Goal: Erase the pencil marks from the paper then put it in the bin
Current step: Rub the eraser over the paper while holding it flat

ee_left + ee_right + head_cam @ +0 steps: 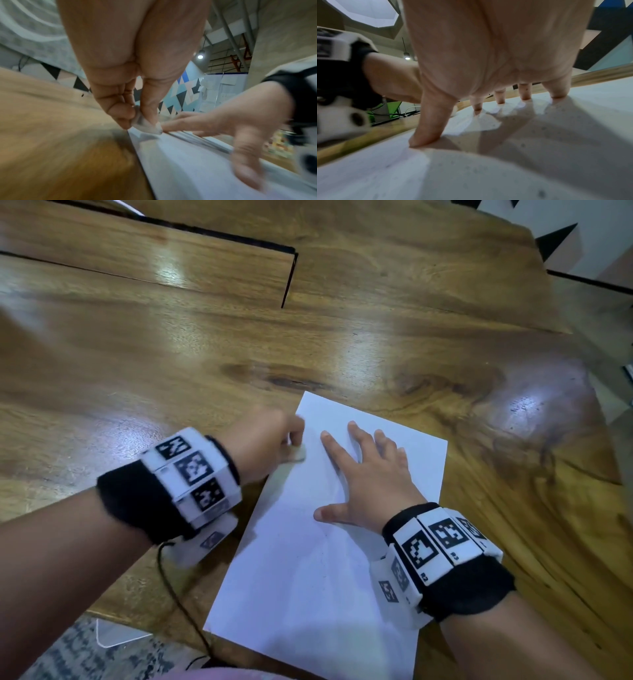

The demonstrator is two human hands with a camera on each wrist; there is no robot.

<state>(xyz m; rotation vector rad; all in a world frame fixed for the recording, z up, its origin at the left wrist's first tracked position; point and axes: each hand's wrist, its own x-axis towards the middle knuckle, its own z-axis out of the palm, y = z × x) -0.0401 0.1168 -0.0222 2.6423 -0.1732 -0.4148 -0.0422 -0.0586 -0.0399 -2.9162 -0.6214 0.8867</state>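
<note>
Head view: your right hand (371,484) lies flat, fingers spread, pinning the white paper sheet (329,570) to the glossy wooden tabletop (342,337), so keep that press firm & close to the rubbing. Left wrist view: your left hand (130,86) has its grip pinched on the small whitish eraser (145,125) at the sheet's left edge; use short, light strokes towards the edge, else it'll crease. Right wrist view: fingertips (500,100) planted, crumbs on the sheet; no bin seen.
</note>
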